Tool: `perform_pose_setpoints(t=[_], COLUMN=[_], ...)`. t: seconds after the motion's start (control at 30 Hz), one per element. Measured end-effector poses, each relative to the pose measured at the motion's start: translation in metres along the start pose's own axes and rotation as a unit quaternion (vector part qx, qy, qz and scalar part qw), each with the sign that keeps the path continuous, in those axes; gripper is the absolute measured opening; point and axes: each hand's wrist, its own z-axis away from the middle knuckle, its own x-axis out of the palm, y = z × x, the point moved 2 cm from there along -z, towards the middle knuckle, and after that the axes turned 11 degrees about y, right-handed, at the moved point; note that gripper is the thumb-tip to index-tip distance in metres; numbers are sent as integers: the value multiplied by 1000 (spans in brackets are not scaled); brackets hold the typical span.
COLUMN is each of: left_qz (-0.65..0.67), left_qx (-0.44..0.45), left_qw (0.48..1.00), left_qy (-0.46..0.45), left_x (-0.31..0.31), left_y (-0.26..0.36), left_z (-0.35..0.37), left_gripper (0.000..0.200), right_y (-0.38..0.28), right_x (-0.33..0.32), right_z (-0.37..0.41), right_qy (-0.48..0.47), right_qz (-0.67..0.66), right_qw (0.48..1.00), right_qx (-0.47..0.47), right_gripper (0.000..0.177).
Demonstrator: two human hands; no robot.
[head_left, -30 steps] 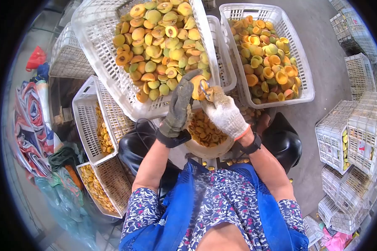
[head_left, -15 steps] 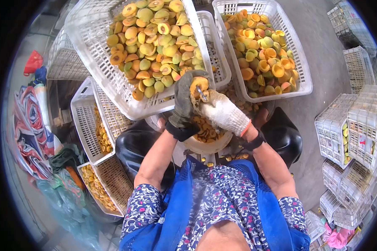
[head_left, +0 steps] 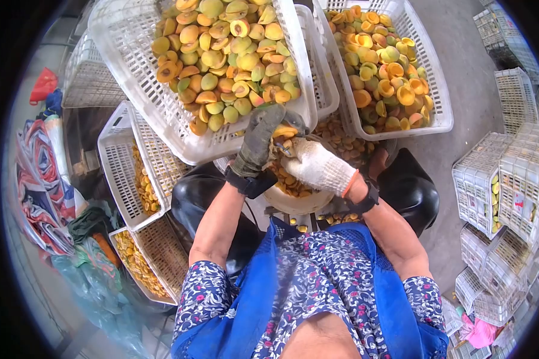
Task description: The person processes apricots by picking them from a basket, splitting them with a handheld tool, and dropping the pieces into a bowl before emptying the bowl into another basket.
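My left hand, in a dark green glove, has its fingers closed around an orange fruit half. My right hand, in a white knit glove, grips a small metal tool whose tip is against that fruit; much of the tool is hidden by the fingers. Both hands meet above a pale bucket holding orange fruit pieces. Just beyond them, a large tilted white crate holds yellow-green fruit halves.
At the upper right, another white crate holds hollowed fruit halves. Two crates with orange pieces stand at the left, one of them a white crate. Stacked crates line the right side. Plastic bags lie at lower left.
The left hand has turned, so the fruit half now shows edge-on, tilted over the tool. Both hands have shifted slightly down in view. The crates appear slightly displaced as the camera moved.
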Motion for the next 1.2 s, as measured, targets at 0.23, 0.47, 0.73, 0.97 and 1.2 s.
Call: perform_pose_setpoints(t=[0.23, 0.47, 0.73, 0.97, 1.2], left_qz=[-58, 114, 5, -868, -860], left_qx=[-28, -17, 167, 278, 345], left_qw=[998, 967, 985, 319, 318], left_qy=[-27, 228, 43, 260, 200], left_x=[8, -30, 35, -165, -176], left_y=[14, 10, 138, 153, 145], left_z=[10, 24, -54, -115, -100], left_gripper=[41, 39, 48, 35, 22], right_y=[-15, 32, 15, 4, 25], right_x=[-8, 13, 2, -9, -4], right_z=[16, 53, 28, 15, 18], right_qy=[-216, -199, -94, -86, -44], right_qz=[-499, 169, 107, 126, 216], right_qw=[765, 960, 989, 988, 961], right_qx=[345, -98, -46, 8, -169], right_gripper=[21, 24, 28, 26, 12])
